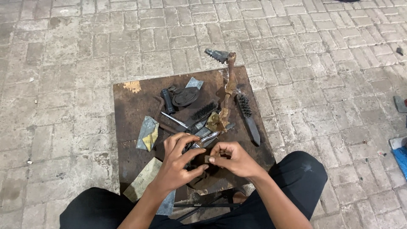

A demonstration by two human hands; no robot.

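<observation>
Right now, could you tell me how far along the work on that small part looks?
Midway, I'd judge. Tools are already laid out on the dark board: two wire brushes and folded sandpaper. In hand, the left hand and right hand pinch a small part together. The rusty lever beyond lies untouched, so more probably remains.

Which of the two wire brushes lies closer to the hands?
The left brush, slanting in the tool pile just above the hands. The other brush lies apart at the board's right edge, handle pointing toward the person.
</observation>
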